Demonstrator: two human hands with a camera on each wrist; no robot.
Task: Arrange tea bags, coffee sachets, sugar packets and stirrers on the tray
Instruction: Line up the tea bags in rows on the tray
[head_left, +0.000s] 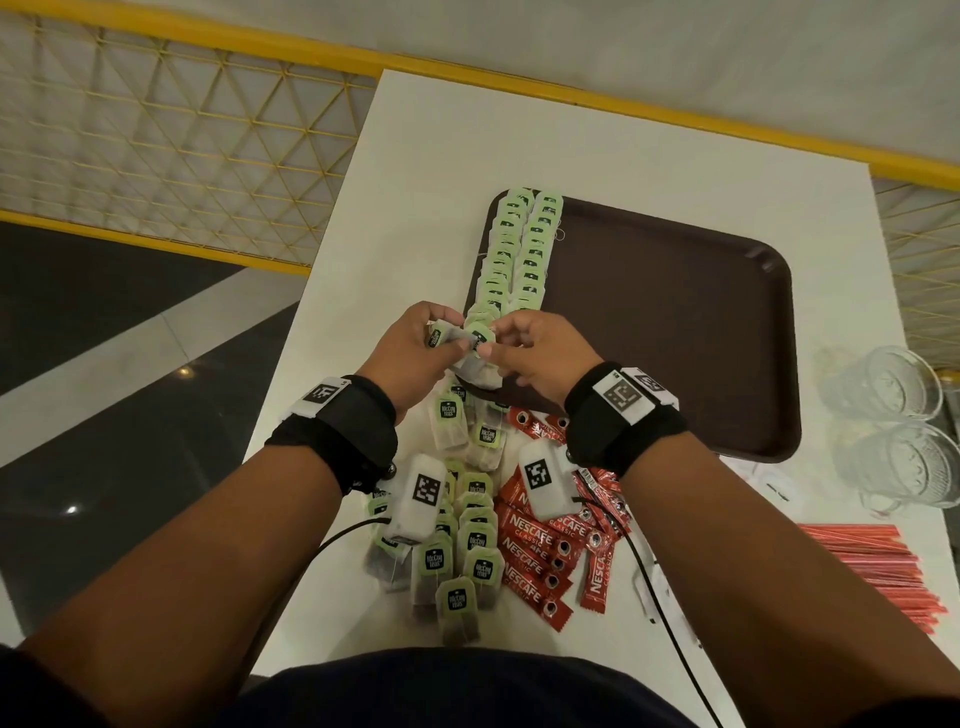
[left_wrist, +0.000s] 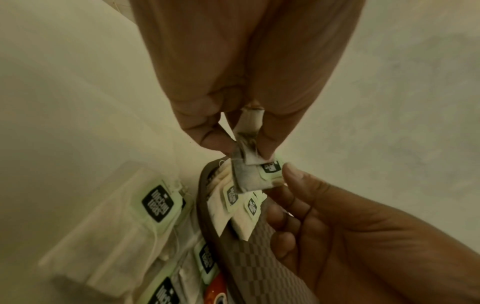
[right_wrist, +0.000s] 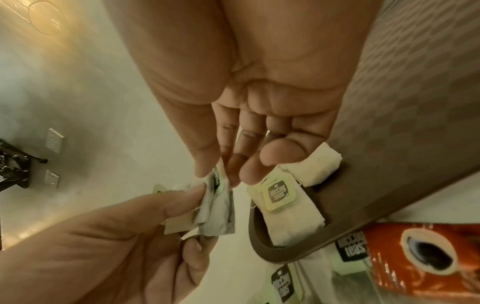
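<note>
Tea bags, held (head_left: 470, 345): a small clutch of pale paper bags with green tags and black labels, carried between both hands just above the tray's near corner. In the left wrist view one bag (left_wrist: 249, 176) hangs grey and creased, its tag turned toward the right thumb.

Left hand (head_left: 415, 353): fingers curled, thumb and fingertips pinching the bags from the left; wrist raised off the table.

Right hand (head_left: 535, 353): thumb and forefinger pinching the same clutch by a tag from the right, the other fingers loosely bent above the tray.

Tray (head_left: 675, 332): dark brown, checker-textured, lying beyond and to the right of the hands.

Rows (head_left: 519, 249): two overlapping lines of tea bags running away from the fingertips along the tray's left edge.

Loose tea bags (head_left: 457, 551): a heap on the table under the wrists.

Coffee sachets (head_left: 540, 566): red, beside that heap, below the right wrist.

Stirrers (head_left: 872, 566): red bundle, well right of the right forearm, partly cut off by the picture's edge.

Glasses (head_left: 893, 415): clear, right of the tray.

How many bags the clutch holds cannot be told; fingers cover most of it. Sugar packets cannot be made out with certainty.
</note>
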